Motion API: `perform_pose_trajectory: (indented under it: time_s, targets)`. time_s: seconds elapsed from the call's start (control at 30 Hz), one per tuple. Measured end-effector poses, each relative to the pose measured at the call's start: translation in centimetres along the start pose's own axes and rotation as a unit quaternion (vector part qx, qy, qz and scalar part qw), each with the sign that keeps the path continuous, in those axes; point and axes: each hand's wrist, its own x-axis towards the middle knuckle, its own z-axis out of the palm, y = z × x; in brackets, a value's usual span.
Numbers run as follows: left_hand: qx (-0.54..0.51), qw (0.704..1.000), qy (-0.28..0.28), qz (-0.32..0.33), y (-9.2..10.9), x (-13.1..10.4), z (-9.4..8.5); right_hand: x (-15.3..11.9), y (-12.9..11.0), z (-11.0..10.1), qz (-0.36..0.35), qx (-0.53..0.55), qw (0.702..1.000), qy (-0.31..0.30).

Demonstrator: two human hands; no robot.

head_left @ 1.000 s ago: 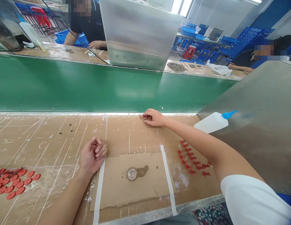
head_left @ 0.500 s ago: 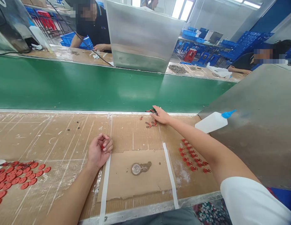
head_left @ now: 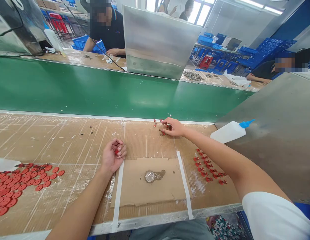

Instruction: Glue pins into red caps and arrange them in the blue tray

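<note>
My left hand rests palm up on the cardboard-covered bench, fingers curled around a small red piece that is mostly hidden. Near the far edge of the bench, my right hand curves its thumb and fingers around a cluster of small red-and-metal parts. A few similar loose parts lie just left of its fingertips. Between my forearms, a small round clear disc sits in a wet patch on a taped cardboard sheet.
Rows of red-and-metal parts lie under my right forearm. A white bottle with a blue tip leans at the right metal panel. Many red discs spread at left. Beyond runs a green belt; people sit across it.
My right hand has drawn slightly nearer, its fingers now curved around the parts it was reaching over. My left hand stays curled on the bench. The view has shifted a little.
</note>
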Motion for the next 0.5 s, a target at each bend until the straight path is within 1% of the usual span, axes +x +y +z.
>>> perform_pose_trajectory:
  time_s: [0.07,0.13,0.2,0.33,0.4,0.5]
  targets:
    - [0.003,1.0,-0.004,0.002,-0.1,0.0,-0.1,0.0,-0.3,-0.2,0.002,-0.021,1.0,0.023]
    - [0.004,1.0,-0.009,0.004,-0.1,0.1,-0.1,0.7,-0.5,0.0,0.015,-0.049,0.998,0.025]
    - [0.003,1.0,-0.011,0.005,-0.1,0.0,-0.1,1.9,-0.7,0.7,0.014,-0.071,0.997,0.001]
    - [-0.003,1.0,-0.004,0.002,0.0,0.0,0.0,4.3,-1.2,2.3,-0.026,-0.108,0.991,-0.071]
    - [-0.008,1.0,0.0,0.001,0.1,-0.1,0.1,4.5,-1.4,2.7,-0.037,-0.133,0.986,-0.09]
    - [-0.01,1.0,-0.003,0.001,0.1,-0.1,0.1,3.6,-1.3,2.3,-0.033,-0.166,0.982,-0.085]
